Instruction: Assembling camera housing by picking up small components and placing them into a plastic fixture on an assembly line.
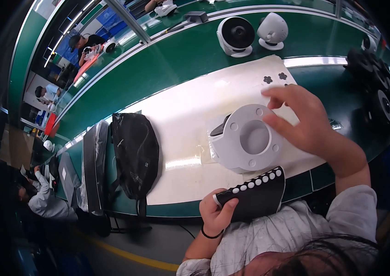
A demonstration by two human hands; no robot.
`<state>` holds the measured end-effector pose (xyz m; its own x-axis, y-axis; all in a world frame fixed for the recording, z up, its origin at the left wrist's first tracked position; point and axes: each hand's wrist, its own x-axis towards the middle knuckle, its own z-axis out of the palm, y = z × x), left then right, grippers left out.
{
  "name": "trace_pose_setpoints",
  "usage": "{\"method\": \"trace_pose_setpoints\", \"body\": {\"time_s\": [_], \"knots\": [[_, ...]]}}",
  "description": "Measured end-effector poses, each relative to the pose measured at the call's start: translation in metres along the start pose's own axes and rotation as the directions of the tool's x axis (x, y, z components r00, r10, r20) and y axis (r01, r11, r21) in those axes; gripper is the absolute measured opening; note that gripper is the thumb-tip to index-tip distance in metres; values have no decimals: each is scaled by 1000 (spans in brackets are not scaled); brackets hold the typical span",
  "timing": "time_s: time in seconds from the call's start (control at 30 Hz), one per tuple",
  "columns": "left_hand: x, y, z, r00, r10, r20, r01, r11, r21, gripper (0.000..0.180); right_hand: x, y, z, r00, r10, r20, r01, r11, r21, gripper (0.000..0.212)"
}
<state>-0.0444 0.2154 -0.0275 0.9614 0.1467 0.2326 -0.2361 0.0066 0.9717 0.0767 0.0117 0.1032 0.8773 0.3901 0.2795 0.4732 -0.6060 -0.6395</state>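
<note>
A white housing (228, 158) with a round base and a wide central opening lies on the pale mat, base side up. Several small round spots are spaced around its base. Over the base's right edge hovers my right hand (303, 117), thumb and forefinger apart, nothing visible between them. At the table's front edge my left hand (215, 215) grips a black sheet (255, 202) between thumb and fingers. A row of white round pads (250, 185) runs along the sheet's upper edge. The sheet is tilted, and its lower part reaches over my clothing.
Two white round-headed devices (273, 31) stand at the back. Small black flower-shaped pieces (267, 80) lie on the mat (181, 129). A black bag (135, 154) and dark flat panels (94, 165) sit left. Black round parts (381, 103) cluster right. Other people work at far left.
</note>
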Motion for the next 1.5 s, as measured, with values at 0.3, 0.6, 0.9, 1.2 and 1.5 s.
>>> {"method": "trace_pose_setpoints", "body": {"time_s": [0.3, 0.6, 0.9, 1.2, 1.5], "knots": [[6, 7, 1, 988, 87, 126, -97, 993, 68, 12, -29, -25, 51, 744, -666, 53, 667, 739, -93, 10], [4, -3, 0, 973, 170, 155, -186, 977, 99, 13, -29, -27, 54, 678, -735, 15, 734, 678, 48, 10], [5, -7, 1, 970, 213, 115, -219, 975, 44, 19, -27, -20, 48, 617, -782, 87, 749, 618, 237, 9], [-7, -16, 6, 975, 37, -220, -151, 836, -527, 44, -33, -2, 36, 789, -603, 119, 413, 663, 624, 48], [-1, -12, 3, 996, 84, 38, -54, 863, -503, 43, -33, 2, 50, 755, -649, -93, 617, 656, 435, 62]]}}
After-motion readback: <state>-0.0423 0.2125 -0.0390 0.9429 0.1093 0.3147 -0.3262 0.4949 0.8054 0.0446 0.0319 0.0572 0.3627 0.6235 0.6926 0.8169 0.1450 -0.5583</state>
